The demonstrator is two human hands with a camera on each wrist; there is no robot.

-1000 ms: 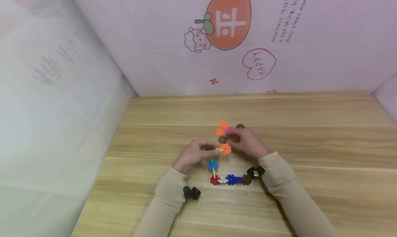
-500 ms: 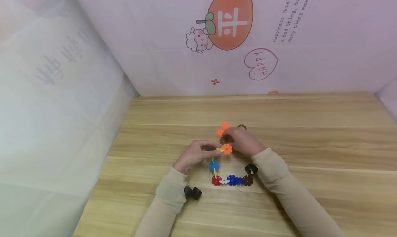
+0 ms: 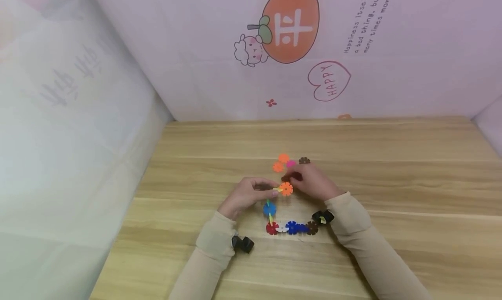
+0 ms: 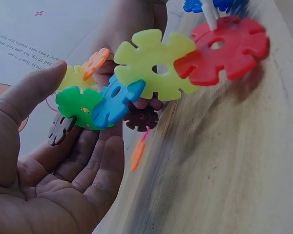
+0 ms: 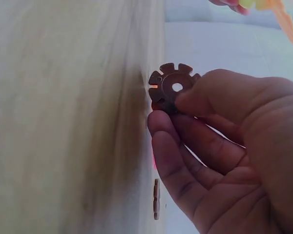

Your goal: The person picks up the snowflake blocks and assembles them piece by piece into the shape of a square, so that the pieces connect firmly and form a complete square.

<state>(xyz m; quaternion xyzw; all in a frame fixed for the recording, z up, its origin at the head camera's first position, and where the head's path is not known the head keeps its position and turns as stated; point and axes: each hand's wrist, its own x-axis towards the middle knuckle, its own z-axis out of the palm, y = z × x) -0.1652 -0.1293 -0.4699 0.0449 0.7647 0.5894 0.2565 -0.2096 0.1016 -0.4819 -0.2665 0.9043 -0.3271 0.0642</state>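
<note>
Brown disc (image 5: 167,86), upright in right grip (image 3: 313,181), face toward wrist camera (image 3: 323,217)

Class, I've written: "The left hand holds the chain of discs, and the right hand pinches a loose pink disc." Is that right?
Not quite: the loose disc is brown, as the right wrist view shows. The right hand does pinch it, and the left hand holds the chain.

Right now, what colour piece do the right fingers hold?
A brown piece, clearest in the right wrist view.
</note>
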